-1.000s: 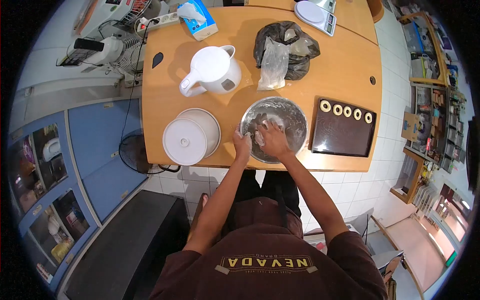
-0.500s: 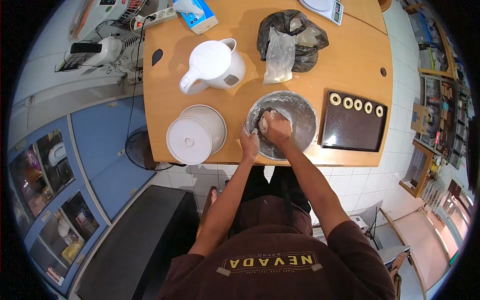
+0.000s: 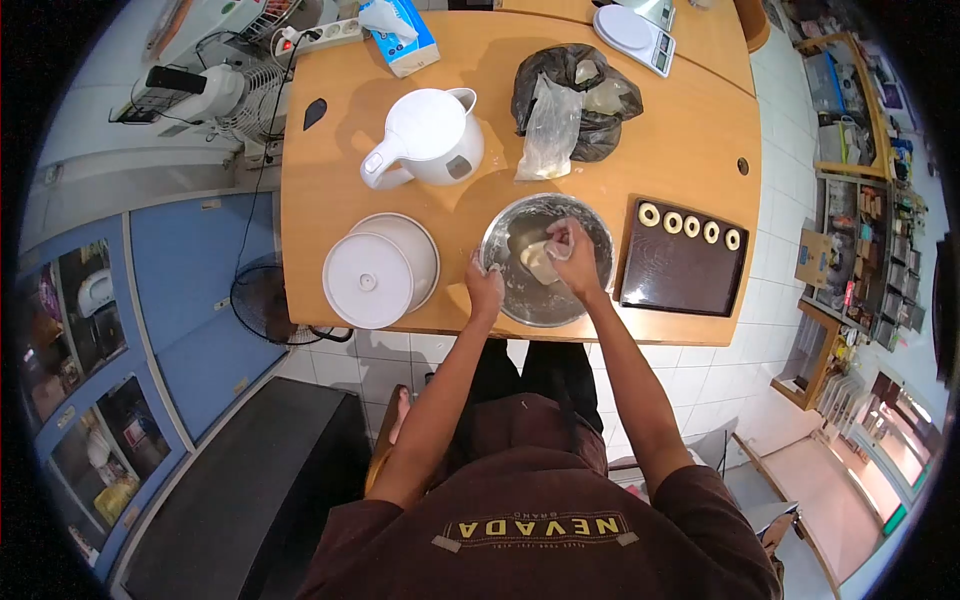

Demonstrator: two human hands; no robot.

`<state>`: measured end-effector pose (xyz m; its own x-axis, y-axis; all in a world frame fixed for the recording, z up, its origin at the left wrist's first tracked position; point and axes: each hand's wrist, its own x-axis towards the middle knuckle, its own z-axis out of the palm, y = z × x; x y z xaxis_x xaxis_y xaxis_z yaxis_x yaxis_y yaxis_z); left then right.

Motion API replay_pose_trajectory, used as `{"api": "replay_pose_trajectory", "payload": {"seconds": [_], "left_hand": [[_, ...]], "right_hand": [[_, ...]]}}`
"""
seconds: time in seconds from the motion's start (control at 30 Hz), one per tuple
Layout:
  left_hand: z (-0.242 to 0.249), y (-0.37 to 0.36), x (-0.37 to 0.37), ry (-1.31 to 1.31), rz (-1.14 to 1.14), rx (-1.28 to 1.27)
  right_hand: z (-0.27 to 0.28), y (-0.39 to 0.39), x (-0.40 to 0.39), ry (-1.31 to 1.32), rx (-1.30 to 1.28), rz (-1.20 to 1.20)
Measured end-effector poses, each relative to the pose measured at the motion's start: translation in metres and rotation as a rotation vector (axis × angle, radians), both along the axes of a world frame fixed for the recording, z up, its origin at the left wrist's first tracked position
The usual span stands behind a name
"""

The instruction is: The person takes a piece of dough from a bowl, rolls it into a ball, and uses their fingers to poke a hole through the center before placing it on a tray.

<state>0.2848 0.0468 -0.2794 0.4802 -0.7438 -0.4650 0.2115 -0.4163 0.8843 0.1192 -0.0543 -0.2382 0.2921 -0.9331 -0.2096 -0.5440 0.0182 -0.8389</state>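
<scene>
A steel mixing bowl [image 3: 598,285], its inside smeared with flour or dough, sits near the table's front edge. My left hand [image 3: 485,287] grips its left rim, thumb and fingers dusted white. Over the bowl, my right hand [image 3: 573,255] has its fingers curled together at the pale dough [image 3: 541,263]. The dough looks pulled up toward these fingers, whose tips are partly hidden. To the right is a dark baking tray [image 3: 680,270] with several raw dough rings [image 3: 691,226] in a row along its far edge.
Left of the bowl stands a white lidded container [image 3: 368,281], with a white jug [image 3: 430,125] behind it. A black plastic bag [image 3: 600,140] with a clear bag [image 3: 550,130], a kitchen scale [image 3: 635,35] and a tissue pack [image 3: 405,45] lie farther back.
My right hand has lifted from pressing into the dough and shifted right, fingers now drawn together at its edge. My left hand stays on the rim. The view has shifted slightly.
</scene>
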Motion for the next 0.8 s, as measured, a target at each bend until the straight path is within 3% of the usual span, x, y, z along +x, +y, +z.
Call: {"api": "replay_pose_trajectory", "payload": {"seconds": [0.07, 0.17, 0.27, 0.37, 0.47, 0.57, 0.67, 0.8], "left_hand": [[0.001, 0.0, 0.0, 0.03, 0.009, -0.013], [-0.005, -0.002, -0.004, 0.171, 0.126, -0.086], [0.015, -0.011, 0.003, 0.08, -0.032, 0.015], [0.022, -0.016, 0.002, 0.186, 0.045, -0.016], [0.011, -0.016, -0.001, 0.152, 0.094, -0.16], [0.036, -0.023, 0.0, 0.246, 0.109, -0.117], [0.02, -0.016, 0.0, 0.344, 0.112, -0.019], [0.003, -0.004, 0.003, 0.106, -0.056, 0.06]], "right_hand": [[0.021, -0.005, -0.001, 0.143, -0.026, 0.23], [-0.021, 0.011, -0.007, 0.338, -0.185, 0.423], [0.01, 0.017, 0.009, 0.534, -0.15, 0.595], [0.028, 0.031, 0.017, 0.649, -0.155, 0.661], [0.002, 0.052, 0.019, 0.631, -0.278, 0.635], [0.005, 0.054, 0.036, 0.603, -0.148, 0.512], [-0.007, 0.05, 0.041, 0.608, -0.226, 0.42], [-0.003, 0.039, 0.058, 0.644, -0.118, 0.322]]}}
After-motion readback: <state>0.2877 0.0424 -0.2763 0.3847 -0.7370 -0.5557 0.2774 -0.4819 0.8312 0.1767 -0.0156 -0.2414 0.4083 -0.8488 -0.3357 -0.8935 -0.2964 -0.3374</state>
